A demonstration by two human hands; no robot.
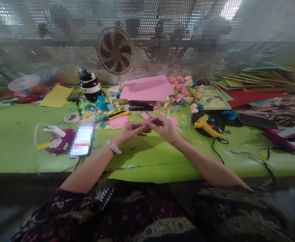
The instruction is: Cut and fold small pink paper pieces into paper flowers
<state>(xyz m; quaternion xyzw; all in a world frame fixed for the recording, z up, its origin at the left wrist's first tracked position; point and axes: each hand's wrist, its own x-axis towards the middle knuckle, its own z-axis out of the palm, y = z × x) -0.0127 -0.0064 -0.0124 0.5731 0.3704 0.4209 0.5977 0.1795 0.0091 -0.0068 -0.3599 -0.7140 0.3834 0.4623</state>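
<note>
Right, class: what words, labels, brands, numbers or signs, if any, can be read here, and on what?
None can be read with certainty.
Black bottle: pale lettering and marks, too small and blurred to read.
Phone: lit screen, blurred out, unreadable.

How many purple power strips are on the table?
2. One purple power strip is at left, beside the lit smartphone; the other at far right, past the yellow glue gun. More may be hidden.
</note>
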